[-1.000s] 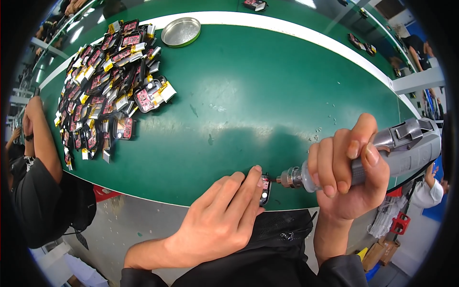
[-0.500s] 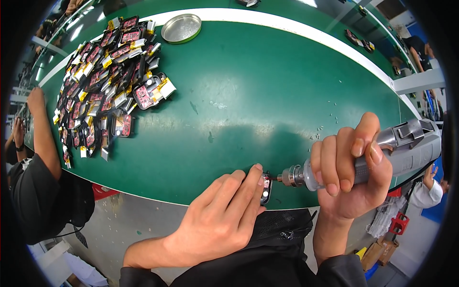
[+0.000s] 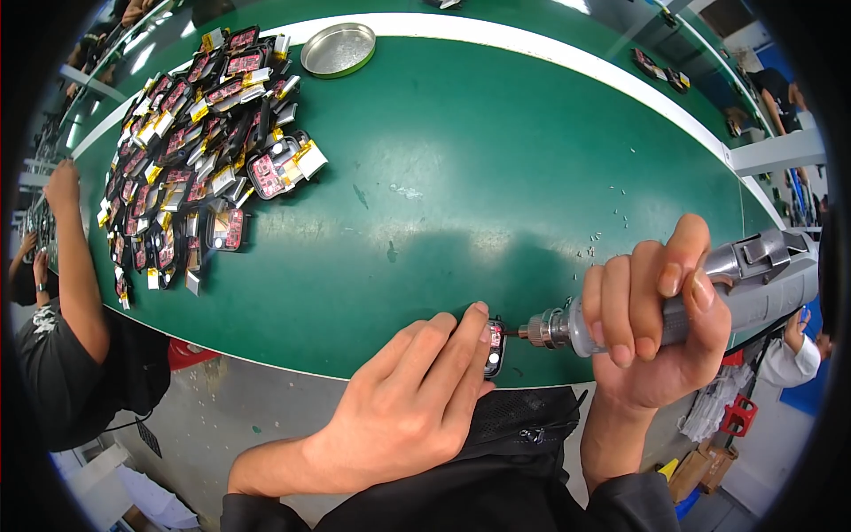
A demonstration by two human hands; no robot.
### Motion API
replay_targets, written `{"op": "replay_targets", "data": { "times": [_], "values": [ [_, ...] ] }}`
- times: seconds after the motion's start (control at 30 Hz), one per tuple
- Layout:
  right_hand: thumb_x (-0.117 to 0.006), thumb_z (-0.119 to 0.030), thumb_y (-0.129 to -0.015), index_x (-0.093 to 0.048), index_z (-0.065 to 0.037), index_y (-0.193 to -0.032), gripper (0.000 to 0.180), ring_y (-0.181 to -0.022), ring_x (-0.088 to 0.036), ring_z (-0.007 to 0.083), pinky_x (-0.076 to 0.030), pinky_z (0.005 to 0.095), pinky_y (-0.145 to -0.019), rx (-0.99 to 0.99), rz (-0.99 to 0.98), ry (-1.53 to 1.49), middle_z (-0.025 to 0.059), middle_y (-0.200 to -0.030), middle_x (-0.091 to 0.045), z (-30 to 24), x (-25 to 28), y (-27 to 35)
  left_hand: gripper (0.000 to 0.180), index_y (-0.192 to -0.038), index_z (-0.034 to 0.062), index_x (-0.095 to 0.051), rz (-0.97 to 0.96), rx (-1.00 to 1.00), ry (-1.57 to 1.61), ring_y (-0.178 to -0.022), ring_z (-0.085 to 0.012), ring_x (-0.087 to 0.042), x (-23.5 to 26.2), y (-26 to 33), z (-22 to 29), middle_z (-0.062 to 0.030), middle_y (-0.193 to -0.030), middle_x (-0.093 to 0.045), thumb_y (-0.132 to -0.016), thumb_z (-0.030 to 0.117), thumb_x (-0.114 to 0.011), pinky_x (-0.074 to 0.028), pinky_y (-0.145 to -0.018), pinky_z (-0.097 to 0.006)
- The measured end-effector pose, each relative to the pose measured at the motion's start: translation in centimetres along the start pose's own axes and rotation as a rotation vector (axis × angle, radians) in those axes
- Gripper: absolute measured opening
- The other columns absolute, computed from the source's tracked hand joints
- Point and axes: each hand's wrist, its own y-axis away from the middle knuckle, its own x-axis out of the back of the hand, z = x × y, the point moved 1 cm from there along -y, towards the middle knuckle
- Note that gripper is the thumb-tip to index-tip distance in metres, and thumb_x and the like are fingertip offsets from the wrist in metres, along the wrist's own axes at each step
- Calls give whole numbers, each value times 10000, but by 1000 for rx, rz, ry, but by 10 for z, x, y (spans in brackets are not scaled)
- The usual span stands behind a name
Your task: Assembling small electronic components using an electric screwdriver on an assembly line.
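Head view showed the left hand (image 3: 403, 412) pinning a small black device (image 3: 495, 348) at the near edge of the green table (image 3: 496, 160), grip closed on it. Right hand (image 3: 651, 324) was wrapped around a grey electric screwdriver (image 3: 709, 297), its long axis lying left-right, bit pointing left into the device. Fastening appeared under way; a pile of similar devices (image 3: 191, 146) lay far left.

Brown cardboard boxes (image 3: 705, 468) sit on the floor at lower right.

Bright overhead light, glare on green table (image 3: 496, 177), fisheye bending, dark vignetted corners.
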Motion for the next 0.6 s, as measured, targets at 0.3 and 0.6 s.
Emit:
{"op": "replay_targets", "data": {
  "times": [0.3,0.6],
  "values": [
    [-467,-203,-888,-374,-73,-805,180,-341,-350,101,-340,265,-420,-26,6,139,-8,-466,-367,-4,-16,0,402,-934,-125,-624,24,-59,-51,-851,-283,-578,-3,1,-2,-216,-1075,-612,-636,130,-712,-528,-675,-359],
    [-507,-136,-863,-398,-48,-804,152,-337,-341,108,-325,267,-383,-77,-111,367,10,-449,-381,-5,-23,-3,395,-946,-122,-616,41,-99,-80,-874,-288,-572,-5,1,-4,-213,-1071,-605,-656,131,-706,-527,-697,-362]
  ]
}}
